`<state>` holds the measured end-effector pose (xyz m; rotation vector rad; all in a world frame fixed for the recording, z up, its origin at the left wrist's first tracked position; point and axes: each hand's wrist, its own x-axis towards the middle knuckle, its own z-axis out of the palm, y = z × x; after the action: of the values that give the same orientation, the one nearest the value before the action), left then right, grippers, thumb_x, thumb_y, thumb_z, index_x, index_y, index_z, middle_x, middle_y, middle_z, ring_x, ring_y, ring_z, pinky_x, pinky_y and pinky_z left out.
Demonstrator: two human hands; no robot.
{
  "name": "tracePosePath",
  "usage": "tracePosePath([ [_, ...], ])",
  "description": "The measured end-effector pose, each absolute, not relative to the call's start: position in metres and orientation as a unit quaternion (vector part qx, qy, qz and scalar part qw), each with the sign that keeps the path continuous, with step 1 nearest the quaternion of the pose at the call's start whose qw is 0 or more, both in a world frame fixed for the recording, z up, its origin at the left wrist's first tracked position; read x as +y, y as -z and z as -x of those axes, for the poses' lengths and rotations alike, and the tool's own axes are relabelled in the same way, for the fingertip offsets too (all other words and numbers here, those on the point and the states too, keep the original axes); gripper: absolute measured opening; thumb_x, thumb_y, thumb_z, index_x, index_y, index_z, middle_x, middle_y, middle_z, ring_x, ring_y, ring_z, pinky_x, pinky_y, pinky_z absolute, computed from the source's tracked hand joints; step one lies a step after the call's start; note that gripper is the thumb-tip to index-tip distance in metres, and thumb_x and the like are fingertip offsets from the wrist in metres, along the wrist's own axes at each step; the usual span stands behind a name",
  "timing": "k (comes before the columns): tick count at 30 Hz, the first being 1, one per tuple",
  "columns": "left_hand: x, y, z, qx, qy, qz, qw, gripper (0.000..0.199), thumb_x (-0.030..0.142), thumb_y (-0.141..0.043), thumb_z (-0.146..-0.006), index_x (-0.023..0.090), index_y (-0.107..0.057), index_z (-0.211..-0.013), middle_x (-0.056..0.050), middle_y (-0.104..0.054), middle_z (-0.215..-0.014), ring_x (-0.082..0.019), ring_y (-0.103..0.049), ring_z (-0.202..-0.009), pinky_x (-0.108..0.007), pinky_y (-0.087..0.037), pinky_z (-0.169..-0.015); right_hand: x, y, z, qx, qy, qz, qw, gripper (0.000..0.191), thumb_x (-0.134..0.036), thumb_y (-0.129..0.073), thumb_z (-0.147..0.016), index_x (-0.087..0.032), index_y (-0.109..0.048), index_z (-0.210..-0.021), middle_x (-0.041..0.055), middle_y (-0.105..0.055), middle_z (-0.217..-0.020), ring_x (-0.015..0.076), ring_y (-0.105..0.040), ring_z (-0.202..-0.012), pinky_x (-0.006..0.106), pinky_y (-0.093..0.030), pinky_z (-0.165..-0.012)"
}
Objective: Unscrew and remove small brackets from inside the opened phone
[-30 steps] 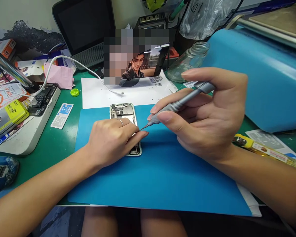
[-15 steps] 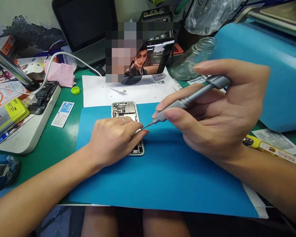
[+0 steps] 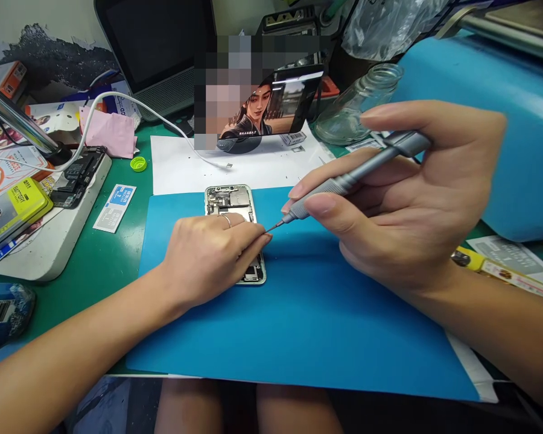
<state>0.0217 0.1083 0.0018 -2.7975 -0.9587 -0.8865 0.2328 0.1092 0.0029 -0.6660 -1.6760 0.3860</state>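
Observation:
An opened phone [image 3: 230, 196] with its inner parts showing lies upright on the blue mat [image 3: 298, 337]. My left hand [image 3: 212, 256], with a ring on one finger, rests over the phone and hides its middle. Its thumb and index finger are pinched together around the thin tip of a screwdriver; whether they also hold something small cannot be made out. In my right hand [image 3: 389, 205] is the grey metal screwdriver [image 3: 339, 182], slanting down to the left, its tip at my left fingertips.
Behind the mat, a propped screen [image 3: 294, 102] plays a video beside a glass jar [image 3: 359, 105]. A white cable [image 3: 163, 114] ends on white paper [image 3: 176, 169]. Boxes and a white case [image 3: 63, 247] stand left; a blue container [image 3: 470, 120] and yellow tool [image 3: 507, 271] are right.
My right hand and the screwdriver have shifted slightly right and up, with the tip drawn back a little. My left hand stays over the phone, its pinch nearly unchanged.

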Motion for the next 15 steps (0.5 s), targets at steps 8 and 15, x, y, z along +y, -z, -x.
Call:
tracePosePath([
  [8, 0.1068, -0.0041, -0.0209, -0.312, 0.284, 0.907, 0.021, 0.029, 0.031, -0.058, -0.107, 0.021, -0.076, -0.088, 0.001, -0.074, -0.071, -0.013, -0.064, -0.057, -0.027, -0.038, -0.051, 0.1085, -0.0042, -0.2320, -0.714, -0.182, 0.287, 0.612, 0.062, -0.014, -0.076, -0.093, -0.054, -0.061, -0.138, -0.0040, -0.059, -0.130, 0.0124, -0.076, -0.083, 0.025, -0.067, -0.060],
  [15, 0.1059, -0.0047, -0.0202, -0.319, 0.276, 0.907, 0.017, 0.030, 0.032, -0.057, -0.108, 0.022, -0.076, -0.088, 0.001, -0.076, -0.075, -0.013, -0.067, -0.059, -0.026, -0.040, -0.052, 0.1101, -0.0025, -0.2345, -0.721, -0.195, 0.282, 0.602, 0.062, -0.022, -0.081, -0.091, -0.056, -0.060, -0.138, -0.0041, -0.062, -0.134, 0.0153, -0.076, -0.080, 0.029, -0.068, -0.060],
])
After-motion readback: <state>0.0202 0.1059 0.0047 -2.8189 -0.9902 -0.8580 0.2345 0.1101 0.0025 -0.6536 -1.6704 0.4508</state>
